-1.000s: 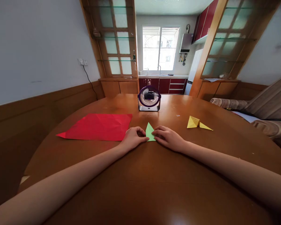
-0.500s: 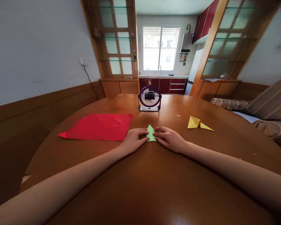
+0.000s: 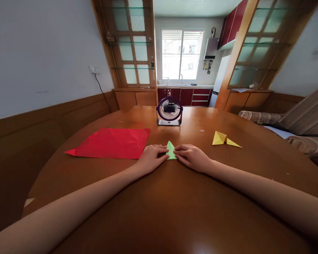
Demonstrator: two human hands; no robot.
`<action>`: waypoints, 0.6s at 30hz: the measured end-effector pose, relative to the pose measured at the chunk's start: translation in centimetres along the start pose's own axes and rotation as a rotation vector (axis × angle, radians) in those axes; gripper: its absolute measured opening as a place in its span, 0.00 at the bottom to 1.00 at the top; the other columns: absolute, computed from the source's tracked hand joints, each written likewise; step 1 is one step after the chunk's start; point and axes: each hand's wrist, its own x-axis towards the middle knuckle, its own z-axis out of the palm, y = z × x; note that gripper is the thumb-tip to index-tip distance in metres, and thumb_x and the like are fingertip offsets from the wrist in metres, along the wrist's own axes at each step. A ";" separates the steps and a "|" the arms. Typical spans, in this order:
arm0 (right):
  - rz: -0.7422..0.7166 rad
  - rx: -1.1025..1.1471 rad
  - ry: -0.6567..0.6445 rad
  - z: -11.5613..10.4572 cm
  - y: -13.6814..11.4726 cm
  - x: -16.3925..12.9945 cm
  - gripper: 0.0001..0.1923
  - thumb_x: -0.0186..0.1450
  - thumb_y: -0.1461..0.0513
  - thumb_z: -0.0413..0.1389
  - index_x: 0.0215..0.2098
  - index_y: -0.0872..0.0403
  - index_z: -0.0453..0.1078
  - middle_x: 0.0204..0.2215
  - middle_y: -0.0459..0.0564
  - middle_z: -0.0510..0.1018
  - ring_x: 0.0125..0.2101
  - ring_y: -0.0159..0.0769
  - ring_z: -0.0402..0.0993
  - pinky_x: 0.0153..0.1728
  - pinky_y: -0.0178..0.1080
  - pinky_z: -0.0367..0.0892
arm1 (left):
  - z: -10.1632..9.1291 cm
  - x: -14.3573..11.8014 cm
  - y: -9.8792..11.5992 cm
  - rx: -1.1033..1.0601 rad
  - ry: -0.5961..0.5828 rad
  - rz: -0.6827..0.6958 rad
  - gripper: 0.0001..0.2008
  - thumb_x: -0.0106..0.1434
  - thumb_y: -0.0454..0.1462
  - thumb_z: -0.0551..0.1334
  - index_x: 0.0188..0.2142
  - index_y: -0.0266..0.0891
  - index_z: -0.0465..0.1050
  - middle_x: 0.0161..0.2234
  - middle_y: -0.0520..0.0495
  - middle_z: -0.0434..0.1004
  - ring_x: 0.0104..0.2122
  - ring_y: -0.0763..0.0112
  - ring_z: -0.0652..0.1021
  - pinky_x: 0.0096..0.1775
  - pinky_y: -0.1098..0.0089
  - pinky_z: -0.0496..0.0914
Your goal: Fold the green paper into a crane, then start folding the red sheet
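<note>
A small light-green folded paper [image 3: 171, 151], pointed at the top, lies on the brown table [image 3: 172, 197] between my hands. Its left edge is under the fingertips of my left hand [image 3: 154, 157], thumb at the lower corner. On the opposite edge rest the fingers of my right hand [image 3: 191, 155]. Both hands press the paper flat from the sides, and their fingertips hide its side edges. Just beyond my left hand is a large sheet of red paper [image 3: 113, 143], creased and with a pointed left end.
A small purple desk fan [image 3: 169, 110] stands on the table beyond the green paper. To the right lies a yellow folded paper [image 3: 219, 138] with a thin pointed tail. A striped sofa [image 3: 304, 116] sits past the table's right edge.
Hardly anything differs. My right hand's fingers have shifted very slightly on the green paper, while the left hand stays in place.
</note>
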 end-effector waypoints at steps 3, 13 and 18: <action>-0.007 -0.006 0.004 0.1 0.0 0.0 0.14 0.70 0.62 0.50 0.43 0.55 0.77 0.42 0.56 0.79 0.41 0.41 0.77 0.45 0.44 0.72 | 0.0 0.0 -0.1 0.015 -0.015 -0.002 0.16 0.63 0.43 0.61 0.49 0.44 0.77 0.51 0.47 0.77 0.55 0.61 0.73 0.57 0.58 0.64; -0.215 0.085 0.028 -0.5 0.0 -0.2 0.14 0.68 0.65 0.49 0.46 0.55 0.74 0.42 0.56 0.78 0.42 0.40 0.75 0.44 0.45 0.72 | -0.2 0.0 -0.2 0.041 -0.035 0.032 0.16 0.65 0.44 0.59 0.49 0.46 0.77 0.55 0.48 0.73 0.57 0.58 0.71 0.58 0.55 0.62; -0.251 0.079 -0.040 -0.8 0.1 -0.3 0.15 0.67 0.64 0.49 0.48 0.55 0.74 0.42 0.56 0.78 0.41 0.40 0.75 0.45 0.45 0.71 | -0.3 -0.1 -0.3 0.092 -0.045 0.036 0.16 0.66 0.46 0.58 0.50 0.50 0.76 0.55 0.51 0.73 0.57 0.58 0.70 0.58 0.53 0.60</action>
